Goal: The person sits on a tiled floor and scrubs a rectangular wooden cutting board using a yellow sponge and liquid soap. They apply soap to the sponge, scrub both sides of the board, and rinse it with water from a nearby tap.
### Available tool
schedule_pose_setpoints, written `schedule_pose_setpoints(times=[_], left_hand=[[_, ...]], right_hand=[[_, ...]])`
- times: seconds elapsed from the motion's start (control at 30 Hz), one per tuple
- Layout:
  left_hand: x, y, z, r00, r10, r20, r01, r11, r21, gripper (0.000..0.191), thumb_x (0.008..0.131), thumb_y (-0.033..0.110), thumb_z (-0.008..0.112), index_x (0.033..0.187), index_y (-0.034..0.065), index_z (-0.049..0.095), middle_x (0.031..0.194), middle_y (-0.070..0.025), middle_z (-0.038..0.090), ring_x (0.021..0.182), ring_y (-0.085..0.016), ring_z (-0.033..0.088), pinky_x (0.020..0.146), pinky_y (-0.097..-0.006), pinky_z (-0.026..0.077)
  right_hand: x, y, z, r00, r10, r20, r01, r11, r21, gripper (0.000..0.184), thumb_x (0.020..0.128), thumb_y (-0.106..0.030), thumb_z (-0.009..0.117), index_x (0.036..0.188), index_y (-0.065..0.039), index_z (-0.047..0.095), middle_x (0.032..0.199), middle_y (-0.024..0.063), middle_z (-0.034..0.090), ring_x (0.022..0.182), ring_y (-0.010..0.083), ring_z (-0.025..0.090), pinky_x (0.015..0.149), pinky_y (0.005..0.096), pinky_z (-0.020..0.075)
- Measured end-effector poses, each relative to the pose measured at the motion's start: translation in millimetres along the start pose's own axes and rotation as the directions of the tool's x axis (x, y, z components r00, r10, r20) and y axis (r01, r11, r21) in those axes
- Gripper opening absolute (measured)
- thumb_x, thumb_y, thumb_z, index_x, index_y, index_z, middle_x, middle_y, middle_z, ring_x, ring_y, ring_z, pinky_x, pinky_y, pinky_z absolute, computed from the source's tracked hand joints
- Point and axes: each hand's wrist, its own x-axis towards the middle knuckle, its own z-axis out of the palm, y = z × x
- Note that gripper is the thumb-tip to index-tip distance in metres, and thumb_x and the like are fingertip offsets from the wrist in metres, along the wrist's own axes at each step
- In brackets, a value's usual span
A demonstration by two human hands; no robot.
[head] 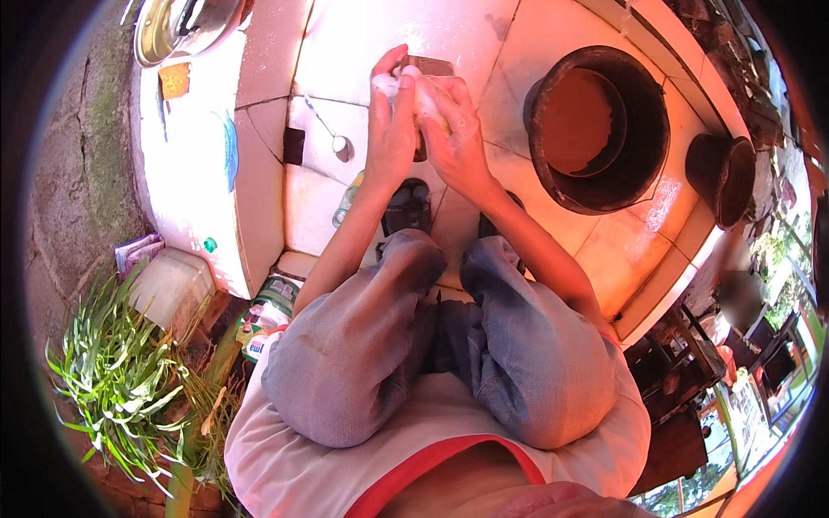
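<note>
Both of my hands meet above the pale tiled floor, with white suds on the fingers. My right hand point(448, 120) is curled around a pale, sudsy object point(427, 111), partly hidden by the fingers, whose kind I cannot tell. My left hand point(392, 123) touches it from the other side, fingers partly extended, foam at its fingertips. Just behind the hands a brown block-like thing point(430, 65) shows on the floor. A spoon point(339, 144) with a white bowl end lies left of my hands.
A large black bucket point(657, 149) holding brownish liquid stands at the right, beside a smaller dark pot point(732, 181). On the left ledge point(188, 213) are a metal basin point(152, 35), an orange sponge point(174, 81) and a blue cloth-like thing point(230, 149). Grass point(123, 382) grows lower left.
</note>
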Motion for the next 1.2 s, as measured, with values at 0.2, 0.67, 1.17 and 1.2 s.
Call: schedule_pose_setpoints(times=[0.2,0.67,1.17,1.2], left_hand=[[2.9,-2.1,-6.8,0.996,-0.086,0.038,0.093,0.956,-0.278,0.056,0.1,0.006,0.058,0.154,0.004,0.043,0.151,-0.0112,0.048,0.133,-0.019,0.047,0.113,-0.0321,0.038],[-5.9,-5.3,1.7,0.999,-0.049,0.002,0.049,0.995,-0.089,0.063,0.085,0.001,0.053,0.148,-0.0014,0.047,0.149,-0.015,0.047,0.138,-0.024,0.044,0.12,-0.0364,0.031],[-11.8,-6.1,-22.0,0.994,-0.058,-0.096,0.054,0.998,-0.043,0.063,0.079,-0.001,0.05,0.142,-0.0028,0.051,0.143,-0.0151,0.05,0.135,-0.025,0.046,0.119,-0.036,0.033],[-12.7,-3.2,-21.8,0.994,-0.037,-0.106,0.036,0.999,-0.006,0.06,0.08,0.0,0.05,0.14,-0.0032,0.052,0.141,-0.015,0.051,0.135,-0.025,0.045,0.12,-0.0363,0.03]], right_hand=[[-19.8,11.1,5.4,0.998,-0.051,-0.026,0.051,0.999,-0.001,0.046,0.096,0.0,0.055,0.141,-0.003,0.064,0.124,0.0202,0.057,0.113,0.0356,0.06,0.101,0.0405,0.0492],[-14.7,96.6,0.9,0.944,0.229,-0.236,-0.261,0.959,-0.111,0.042,0.102,-0.005,0.056,0.143,-0.001,0.061,0.124,0.0179,0.059,0.112,0.0282,0.061,0.103,0.0361,0.0475],[-48.3,55.0,-0.3,0.966,0.256,0.029,-0.246,0.951,-0.184,0.043,0.104,-0.005,0.052,0.146,0.001,0.053,0.124,0.0227,0.056,0.116,0.0376,0.06,0.105,0.0412,0.0466],[-55.5,47.5,-2.9,0.96,0.265,0.094,-0.246,0.954,-0.173,0.042,0.105,-0.005,0.051,0.146,0.002,0.052,0.125,0.0231,0.056,0.116,0.0379,0.06,0.105,0.0415,0.0469]])
